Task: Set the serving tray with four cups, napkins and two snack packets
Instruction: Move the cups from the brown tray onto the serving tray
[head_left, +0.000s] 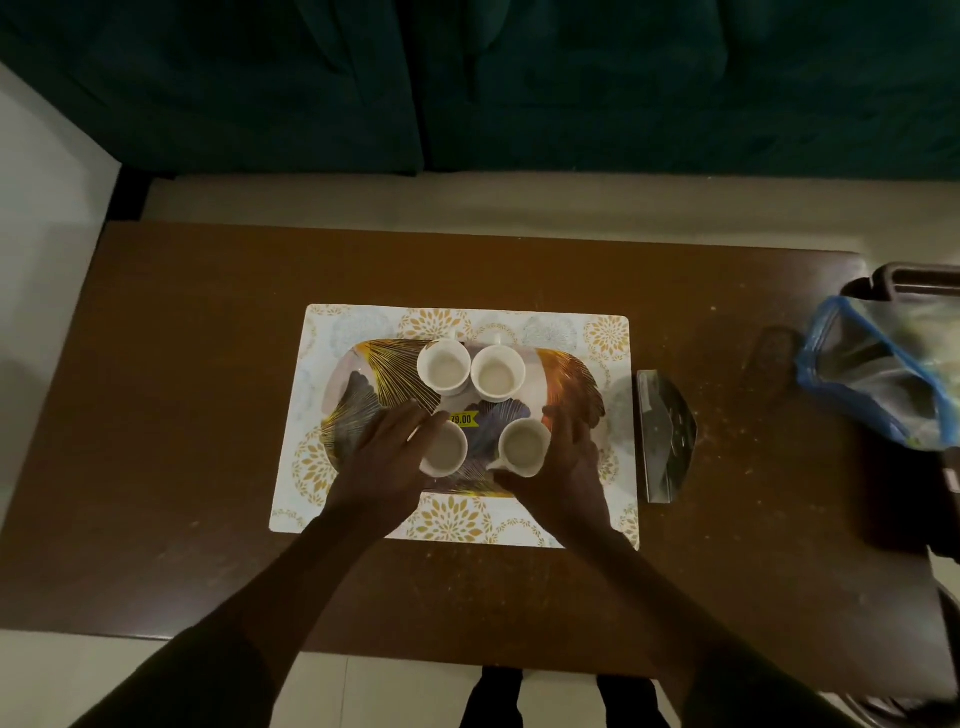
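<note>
A patterned serving tray (571, 384) with gold leaf lines lies on a floral placemat (613, 332) at the table's middle. Several white cups stand on it: two at the back (443, 370) (497, 375) and two at the front (448, 452) (523, 446). My left hand (384, 457) rests against the front left cup, fingers spread along its left side. My right hand (563, 462) wraps the right side of the front right cup. A dark snack packet (667, 441) lies on the table just right of the placemat. I see no napkins.
The brown table (182, 415) is dusted with crumbs. A blue-edged clear plastic bag (883, 374) sits on a dark object (904, 499) at the right edge. A dark green sofa (467, 88) runs behind the table.
</note>
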